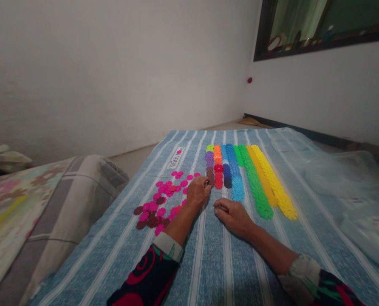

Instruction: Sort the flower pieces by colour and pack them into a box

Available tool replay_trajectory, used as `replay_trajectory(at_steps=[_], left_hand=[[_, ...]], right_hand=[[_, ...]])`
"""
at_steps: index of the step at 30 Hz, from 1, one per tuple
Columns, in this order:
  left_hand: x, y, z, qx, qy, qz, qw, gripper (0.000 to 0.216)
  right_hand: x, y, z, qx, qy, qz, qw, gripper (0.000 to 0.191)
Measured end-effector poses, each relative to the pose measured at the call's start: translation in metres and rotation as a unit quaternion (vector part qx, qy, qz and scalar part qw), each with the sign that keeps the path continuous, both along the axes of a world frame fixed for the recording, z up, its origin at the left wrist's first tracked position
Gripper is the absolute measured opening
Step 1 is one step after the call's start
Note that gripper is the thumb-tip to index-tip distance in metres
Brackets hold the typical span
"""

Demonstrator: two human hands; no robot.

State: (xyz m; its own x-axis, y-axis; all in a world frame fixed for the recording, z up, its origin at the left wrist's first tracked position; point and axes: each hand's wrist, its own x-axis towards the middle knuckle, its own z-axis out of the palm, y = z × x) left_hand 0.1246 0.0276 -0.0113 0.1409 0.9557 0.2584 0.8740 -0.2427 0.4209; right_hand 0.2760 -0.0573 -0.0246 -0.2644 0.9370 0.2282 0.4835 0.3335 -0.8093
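My left hand (198, 192) is at the lower end of a column of overlapping brown flower-edged discs (210, 175). Its thumb and fingers pinch a brown disc (206, 182). Just right of it, my right hand (232, 216) rests low over the cloth with its fingers curled in; whatever they hold, if anything, is hidden. Loose pink discs (168, 187) and brown discs (151, 220) lie scattered left of my left hand. Beyond my hands run columns of red (219, 182), dark blue (227, 178), light blue (238, 189), green (256, 189) and yellow discs (277, 187).
A blue striped cloth (113, 259) covers the surface beneath everything. Clear plastic bags (342, 174) lie along its right side. To the left stands something draped in patterned fabric (65, 199). White walls (128, 72) rise behind, with a dark-framed window (320, 25) upper right.
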Motion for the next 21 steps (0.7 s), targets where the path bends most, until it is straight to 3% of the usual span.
replay_trajectory(at_steps=[9, 13, 16, 21], left_hand=[[0.001, -0.008, -0.003, 0.011, -0.007, 0.000, 1.000, 0.022], [-0.012, -0.015, -0.001, 0.023, -0.032, 0.008, 0.999, 0.025], [-0.040, -0.020, 0.009, 0.021, -0.046, 0.026, 0.998, 0.020], [-0.119, -0.036, 0.029, -0.027, -0.085, 0.101, 0.991, 0.015]], right_hand=[[0.001, -0.002, -0.004, 0.003, -0.010, 0.005, 1.000, 0.015], [0.003, -0.004, -0.006, 0.005, 0.000, 0.007, 1.000, 0.018], [0.004, -0.005, -0.009, 0.005, 0.001, 0.005, 1.000, 0.021], [0.004, -0.005, -0.012, 0.004, -0.005, 0.006, 1.000, 0.022]])
